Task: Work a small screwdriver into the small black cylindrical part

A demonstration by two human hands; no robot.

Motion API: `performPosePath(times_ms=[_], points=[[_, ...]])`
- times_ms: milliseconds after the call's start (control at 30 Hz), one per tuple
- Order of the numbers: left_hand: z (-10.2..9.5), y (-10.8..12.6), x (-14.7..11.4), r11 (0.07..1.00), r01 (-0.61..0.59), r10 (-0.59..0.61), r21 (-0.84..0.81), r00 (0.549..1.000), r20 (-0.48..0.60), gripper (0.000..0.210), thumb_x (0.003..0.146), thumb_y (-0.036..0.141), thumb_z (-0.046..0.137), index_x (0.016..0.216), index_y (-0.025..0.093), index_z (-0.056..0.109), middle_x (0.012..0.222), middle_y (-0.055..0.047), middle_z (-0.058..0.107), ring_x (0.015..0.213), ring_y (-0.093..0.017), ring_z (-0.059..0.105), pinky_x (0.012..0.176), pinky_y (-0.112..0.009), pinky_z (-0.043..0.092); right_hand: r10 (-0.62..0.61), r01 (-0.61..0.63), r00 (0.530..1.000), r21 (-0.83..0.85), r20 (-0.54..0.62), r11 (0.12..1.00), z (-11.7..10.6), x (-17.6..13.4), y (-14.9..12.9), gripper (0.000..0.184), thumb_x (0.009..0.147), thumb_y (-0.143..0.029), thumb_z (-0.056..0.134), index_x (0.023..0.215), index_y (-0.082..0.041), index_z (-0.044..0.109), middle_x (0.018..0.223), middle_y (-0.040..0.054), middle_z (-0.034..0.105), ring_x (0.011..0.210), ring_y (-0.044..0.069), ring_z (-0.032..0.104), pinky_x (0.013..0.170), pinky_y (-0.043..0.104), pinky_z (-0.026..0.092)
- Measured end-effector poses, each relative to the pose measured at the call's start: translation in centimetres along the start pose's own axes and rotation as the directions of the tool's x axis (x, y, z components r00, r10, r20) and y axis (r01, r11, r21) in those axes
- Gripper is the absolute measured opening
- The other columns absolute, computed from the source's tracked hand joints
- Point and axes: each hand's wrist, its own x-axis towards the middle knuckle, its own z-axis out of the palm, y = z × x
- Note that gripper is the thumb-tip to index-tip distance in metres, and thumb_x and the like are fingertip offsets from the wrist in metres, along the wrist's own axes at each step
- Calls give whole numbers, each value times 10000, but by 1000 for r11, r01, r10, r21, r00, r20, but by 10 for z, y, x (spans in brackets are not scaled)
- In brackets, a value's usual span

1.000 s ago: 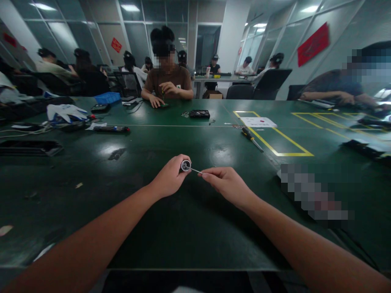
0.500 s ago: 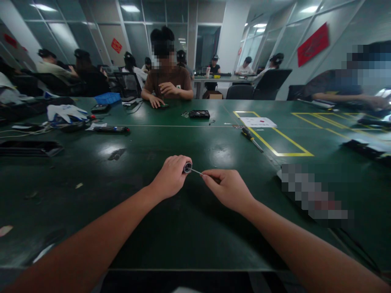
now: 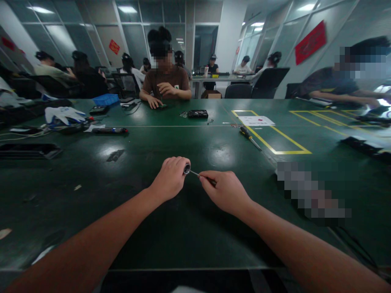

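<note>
Wrapped round a small cylinder [image 3: 186, 168], my left hand [image 3: 172, 177] is closed; the round, hollow-looking end faces right, and the rest is hidden under the fingers. My right hand [image 3: 226, 189] pinches a thin metal-shafted tool [image 3: 194, 173] between thumb and fingers. Its tip reaches the cylinder's open end, but how far in it goes I cannot tell. Most of the tool's rear part is covered by the hand. Both hands are over the green table [image 3: 183, 240], close together near its middle.
A screwdriver [image 3: 249, 138] lies beyond my right hand, near a paper sheet [image 3: 255, 121]. A blurred-out long object [image 3: 308, 191] is at right. White gloves [image 3: 64, 115], a black pen-shaped tool [image 3: 110, 130] and a black tray [image 3: 29, 150] lie left. A co-worker [image 3: 166, 81] sits opposite.
The view has shifted slightly. My hands keep the same hold, with the tool's tip still at the cylinder's end. At the right, a co-worker's head and arm have moved a little.
</note>
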Motion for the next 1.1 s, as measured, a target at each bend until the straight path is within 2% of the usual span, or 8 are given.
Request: performPosePath(times_ms=[167, 400, 600, 767, 933, 1100], points=[[-2, -2, 0, 989, 41, -40, -141, 999, 11, 114, 935, 131, 520, 1026, 193, 548, 980, -56, 626, 927, -230, 576, 892, -419, 461, 63, -75, 996, 209, 62, 975, -3, 5, 4, 294, 970, -296, 526, 998, -226, 810, 728, -11, 743, 584, 141, 601, 602, 275, 405], [-5, -3, 0, 977, 24, -30, -212, 999, -26, 103, 930, 136, 548, 1016, 194, 550, 977, -45, 619, 924, -216, 572, 882, -400, 461, 131, -160, 985, 328, 109, 931, -4, 7, 8, 294, 958, -348, 550, 977, -214, 811, 713, -17, 707, 580, 136, 547, 597, 278, 392], [-4, -6, 0, 964, 22, -38, -265, 998, -55, 128, 929, 142, 566, 1043, 198, 546, 997, -42, 616, 938, -208, 569, 874, -382, 464, 126, -164, 984, 387, 123, 907, -3, 9, 10, 293, 945, -367, 568, 999, -212, 811, 686, -19, 657, 575, 127, 500, 589, 275, 374], [-5, -7, 2, 967, 16, -42, -256, 995, -95, 114, 928, 149, 573, 1027, 202, 549, 983, -41, 617, 926, -212, 573, 865, -386, 459, 158, -215, 976, 520, 151, 827, -3, 10, 17, 322, 921, -396, 598, 1026, -175, 808, 602, -33, 575, 512, 107, 412, 541, 268, 331], [-6, -5, 1, 974, -3, -15, -226, 997, -79, 119, 930, 140, 571, 1033, 195, 548, 988, -40, 620, 920, -207, 568, 874, -386, 452, 136, -164, 986, 404, 97, 900, -5, 8, 16, 290, 931, -377, 593, 1013, -220, 822, 698, -11, 688, 600, 142, 541, 601, 279, 394], [-6, -5, 2, 982, -9, -3, -188, 998, -68, 105, 937, 139, 557, 1029, 190, 549, 975, -44, 618, 918, -212, 564, 872, -391, 452, 125, -145, 989, 332, 81, 932, -6, 7, 10, 300, 949, -357, 569, 1045, -225, 822, 735, -9, 734, 605, 149, 584, 601, 280, 415]])
